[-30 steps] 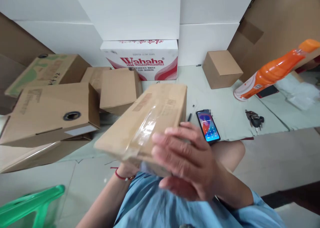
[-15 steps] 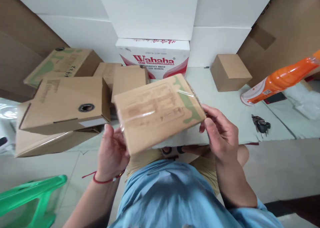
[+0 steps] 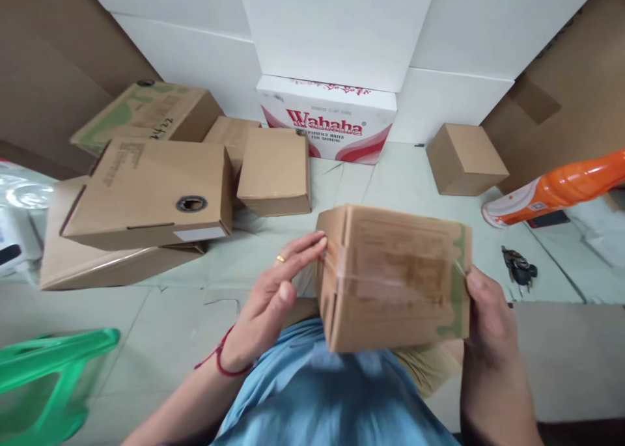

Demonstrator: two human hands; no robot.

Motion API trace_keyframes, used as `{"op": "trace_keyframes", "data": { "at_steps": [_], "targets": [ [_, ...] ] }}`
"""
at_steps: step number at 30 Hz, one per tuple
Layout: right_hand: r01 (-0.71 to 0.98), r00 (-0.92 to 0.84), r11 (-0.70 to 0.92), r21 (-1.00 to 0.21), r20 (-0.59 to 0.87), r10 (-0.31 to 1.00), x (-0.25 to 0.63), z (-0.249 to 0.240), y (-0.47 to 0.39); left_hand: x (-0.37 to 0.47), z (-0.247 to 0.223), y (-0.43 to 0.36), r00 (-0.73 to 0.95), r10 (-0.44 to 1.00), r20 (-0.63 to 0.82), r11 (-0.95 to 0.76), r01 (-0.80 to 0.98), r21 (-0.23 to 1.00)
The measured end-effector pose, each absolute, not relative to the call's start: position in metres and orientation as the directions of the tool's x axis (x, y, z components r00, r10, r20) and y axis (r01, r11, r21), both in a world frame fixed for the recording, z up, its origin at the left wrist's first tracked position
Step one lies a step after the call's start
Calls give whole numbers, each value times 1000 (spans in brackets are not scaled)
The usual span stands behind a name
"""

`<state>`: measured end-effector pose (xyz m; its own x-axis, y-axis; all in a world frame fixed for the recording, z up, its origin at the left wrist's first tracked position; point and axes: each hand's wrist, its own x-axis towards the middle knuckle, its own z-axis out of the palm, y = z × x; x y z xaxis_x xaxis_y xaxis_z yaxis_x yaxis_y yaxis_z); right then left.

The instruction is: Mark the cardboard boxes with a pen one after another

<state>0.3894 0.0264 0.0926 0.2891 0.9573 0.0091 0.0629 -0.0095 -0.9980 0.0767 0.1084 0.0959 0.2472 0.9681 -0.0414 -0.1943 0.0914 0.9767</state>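
A brown cardboard box [image 3: 395, 280] with green print and clear tape hangs in front of my body, over the table's near edge. My right hand [image 3: 491, 312] grips its right end, thumb on the near face and the other fingers hidden behind. The stretched fingertips of my left hand [image 3: 268, 303] rest against the taped left end, where a flap seam shows. That hand wears a ring and a red string bracelet.
Several cardboard boxes [image 3: 146, 192] are stacked at the left. A white Wahaha carton [image 3: 327, 124] stands at the back. Toward the right are a small plain box [image 3: 466, 159], an orange bottle [image 3: 551, 189] and keys [image 3: 519, 267]. A green stool [image 3: 53, 381] stands on the floor.
The box has moved right and toward my body and has turned, so its left end now faces me more. My left hand has followed it, fingers now straightened against that end.
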Motion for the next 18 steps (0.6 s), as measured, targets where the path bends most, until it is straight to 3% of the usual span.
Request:
{"op": "trace_keyframes", "data": {
  "at_steps": [3, 5, 9, 12, 18],
  "targets": [
    [65, 279, 68, -996, 83, 957, 407, 65, 9, 73, 106, 104, 432, 900, 51, -2, -114, 994],
    [115, 239, 94, -989, 119, 964, 410, 45, 3, 74, 107, 105, 462, 884, 68, -22, -105, 994],
    [299, 190, 76, -951, 137, 972, 394, 17, 5, 78, 94, 112, 440, 897, 44, -74, 51, 996],
    [437, 172, 135, -889, 230, 958, 383, 11, 10, 72, 77, 112, 429, 903, -28, -34, 136, 990],
    [429, -38, 251, -868, 260, 965, 389, 16, 6, 41, 52, 94, 288, 952, -106, 107, 11, 994]
  ]
}}
